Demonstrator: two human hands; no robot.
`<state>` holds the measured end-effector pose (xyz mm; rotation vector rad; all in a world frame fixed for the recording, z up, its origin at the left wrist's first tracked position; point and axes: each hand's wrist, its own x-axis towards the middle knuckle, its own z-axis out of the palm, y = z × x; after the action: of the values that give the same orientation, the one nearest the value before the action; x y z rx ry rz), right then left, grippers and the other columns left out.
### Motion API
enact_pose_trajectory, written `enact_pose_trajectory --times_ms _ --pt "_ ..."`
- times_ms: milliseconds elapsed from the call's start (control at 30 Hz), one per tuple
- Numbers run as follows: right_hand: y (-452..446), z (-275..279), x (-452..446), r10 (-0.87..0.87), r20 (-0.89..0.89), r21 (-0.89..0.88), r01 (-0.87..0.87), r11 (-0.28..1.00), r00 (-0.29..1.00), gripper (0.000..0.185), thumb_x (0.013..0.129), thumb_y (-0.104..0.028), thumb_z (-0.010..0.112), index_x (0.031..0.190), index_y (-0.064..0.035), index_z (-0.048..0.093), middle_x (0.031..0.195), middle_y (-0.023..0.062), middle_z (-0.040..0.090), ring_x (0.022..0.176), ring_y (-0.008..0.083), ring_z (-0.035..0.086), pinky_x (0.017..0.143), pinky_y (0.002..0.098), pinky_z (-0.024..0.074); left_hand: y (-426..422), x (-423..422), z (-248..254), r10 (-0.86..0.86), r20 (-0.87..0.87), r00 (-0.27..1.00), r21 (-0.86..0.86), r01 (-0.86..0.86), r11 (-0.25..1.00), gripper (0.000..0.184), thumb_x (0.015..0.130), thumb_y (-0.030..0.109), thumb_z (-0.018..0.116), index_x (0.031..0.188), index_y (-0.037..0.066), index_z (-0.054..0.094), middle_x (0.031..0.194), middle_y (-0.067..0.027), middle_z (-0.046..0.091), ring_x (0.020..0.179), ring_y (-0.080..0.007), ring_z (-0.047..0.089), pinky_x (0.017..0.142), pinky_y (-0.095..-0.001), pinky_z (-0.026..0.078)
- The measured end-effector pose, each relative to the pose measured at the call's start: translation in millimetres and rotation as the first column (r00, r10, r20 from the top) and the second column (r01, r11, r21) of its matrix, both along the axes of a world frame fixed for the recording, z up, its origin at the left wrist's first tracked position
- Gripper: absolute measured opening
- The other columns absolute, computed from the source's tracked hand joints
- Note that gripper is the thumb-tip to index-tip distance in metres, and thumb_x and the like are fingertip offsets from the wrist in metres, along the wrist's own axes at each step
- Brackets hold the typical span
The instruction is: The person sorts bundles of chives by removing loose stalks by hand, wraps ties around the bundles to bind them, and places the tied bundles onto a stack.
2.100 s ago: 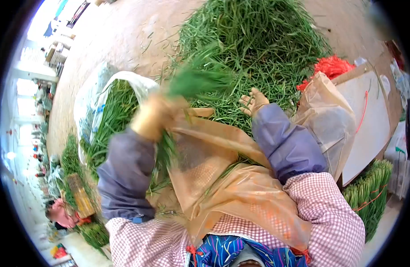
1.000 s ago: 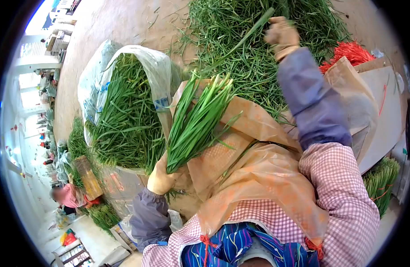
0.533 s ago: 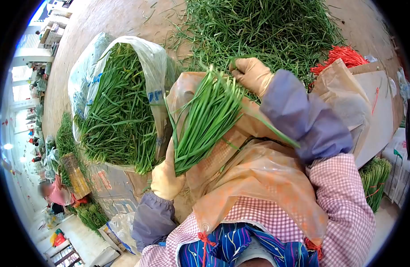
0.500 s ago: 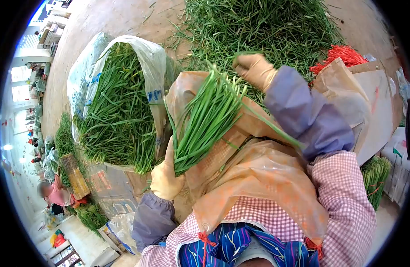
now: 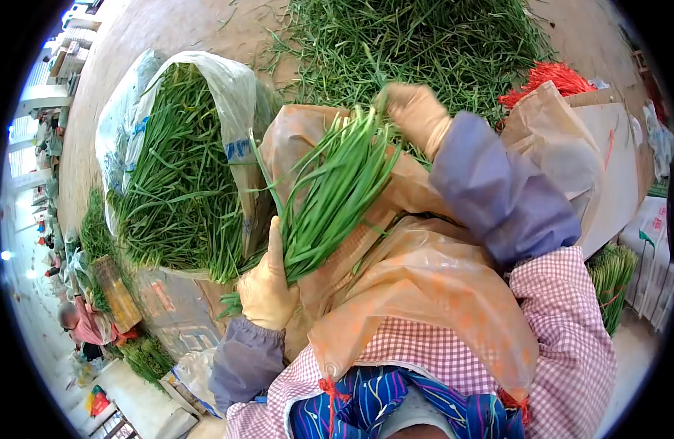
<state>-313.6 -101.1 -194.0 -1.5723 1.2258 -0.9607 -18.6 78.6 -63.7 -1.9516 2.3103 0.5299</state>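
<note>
My left hand (image 5: 267, 293), in a pale rubber glove, grips the lower end of a bunch of green chives (image 5: 341, 194), its thumb pointing up along the leaves. The pale stem ends of the bunch point up, away from me. At those ends is my gloved right hand (image 5: 417, 113), slightly blurred, its fingers closed on some thin green chive leaves. Below the bunch, a translucent orange-brown plastic apron (image 5: 425, 285) covers my lap.
To the left stands a white plastic bag (image 5: 234, 88) full of chives. A large loose heap of chives (image 5: 417, 44) lies ahead. Red ties (image 5: 549, 82) and cardboard (image 5: 608, 154) are on the right, near a tied bunch (image 5: 611, 282). Far left, a person (image 5: 88, 322) in pink.
The long leaf that hung across my right sleeve is gone from there. My right hand stays by the stem ends, and my left hand has shifted slightly left. The whole view has shifted slightly.
</note>
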Motion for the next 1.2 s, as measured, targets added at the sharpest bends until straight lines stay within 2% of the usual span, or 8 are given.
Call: enact_pose_trajectory --times_ms 100,400,533,733,933,1067,1133,1200 --pt "-33 16 -58 -0.594 0.045 0.514 0.491 0.703 0.804 0.013 0.092 -0.015 0.058 0.09 -0.0076 0.069 0.068 0.0022 0.057 0.064 0.0179 0.055 0.052 0.0373 0.0494 1 2 -4 -0.04 0.003 0.999 -0.042 0.04 0.998 0.107 0.061 0.003 0.069 0.153 0.013 0.016 0.086 -0.0175 0.065 0.068 -0.0368 0.065 0.056 -0.0442 0.051" --pt "-2 86 3 0.517 -0.323 0.161 -0.492 0.855 0.792 0.079 0.077 -0.058 0.069 0.133 -0.0045 0.051 0.134 0.0184 0.052 0.129 0.0315 0.045 0.107 0.0428 0.0372 -14 0 6 -0.237 0.162 0.958 -0.101 0.255 0.962 0.097 0.067 0.003 0.064 0.153 0.022 0.023 0.069 -0.0083 0.052 0.053 -0.0289 0.057 0.047 -0.0421 0.046" --pt "15 93 43 0.582 -0.526 0.156 -0.603 0.783 0.62 0.055 0.079 -0.045 0.069 0.113 -0.0023 0.062 0.103 0.0162 0.066 0.102 0.0324 0.061 0.092 0.0416 0.0462 -30 -3 23 -0.334 0.313 0.889 -0.097 0.38 0.92 0.09 0.073 0.006 0.06 0.153 0.023 0.023 0.068 -0.0065 0.05 0.05 -0.0252 0.056 0.045 -0.0409 0.045" --pt "40 69 36 0.257 0.192 -0.12 -0.237 0.964 0.947 0.009 0.092 -0.015 0.062 0.094 -0.0061 0.062 0.079 0.0088 0.064 0.076 0.0203 0.062 0.069 0.0339 0.0499 -73 -5 57 -0.382 0.449 0.808 -0.218 0.514 0.83 0.091 0.074 0.007 0.06 0.154 0.023 0.02 0.067 -0.0048 0.048 0.054 -0.0226 0.055 0.047 -0.0392 0.045" --pt "-15 48 -48 -0.253 0.925 0.317 -0.207 0.926 0.283 0.019 0.096 -0.019 0.056 0.107 -0.0028 0.053 0.059 -0.0044 0.045 0.043 0.0089 0.037 0.041 0.0269 0.0352 -104 6 50 -0.369 0.498 0.785 -0.295 0.553 0.78 0.091 0.073 0.003 0.06 0.153 0.029 0.023 0.067 -0.0044 0.047 0.054 -0.0229 0.055 0.047 -0.0398 0.045" --pt "-38 58 -145 -0.294 0.223 0.308 0.219 0.926 0.93 0.038 0.094 -0.026 0.059 0.124 -0.0032 0.051 0.072 -0.0003 0.06 0.052 0.0129 0.05 0.052 0.0314 0.0443 -89 16 22 -0.343 0.445 0.827 -0.269 0.489 0.83 0.094 0.072 -0.001 0.06 0.152 0.034 0.024 0.067 -0.0051 0.047 0.053 -0.0236 0.056 0.047 -0.0408 0.045" --pt "-26 30 -133 -0.45 -0.637 -0.217 0.415 0.884 0.626 0.055 0.086 -0.039 0.068 0.129 -0.0058 0.056 0.124 0.0166 0.061 0.117 0.0274 0.056 0.103 0.0368 0.0425 -83 15 17 -0.331 0.451 0.829 -0.271 0.481 0.834 0.093 0.072 0.0 0.06 0.151 0.034 0.025 0.067 -0.0052 0.047 0.054 -0.0235 0.056 0.047 -0.0406 0.045" --pt "-16 34 -93 -0.409 -0.325 -0.447 0.242 0.861 0.853 0.056 0.084 -0.042 0.07 0.126 -0.0063 0.059 0.132 0.0156 0.056 0.125 0.0277 0.051 0.109 0.0367 0.0373 -79 13 13 -0.314 0.452 0.835 -0.274 0.465 0.842 0.094 0.07 0.001 0.064 0.151 0.033 0.027 0.069 -0.0053 0.048 0.056 -0.0244 0.056 0.049 -0.0404 0.044"
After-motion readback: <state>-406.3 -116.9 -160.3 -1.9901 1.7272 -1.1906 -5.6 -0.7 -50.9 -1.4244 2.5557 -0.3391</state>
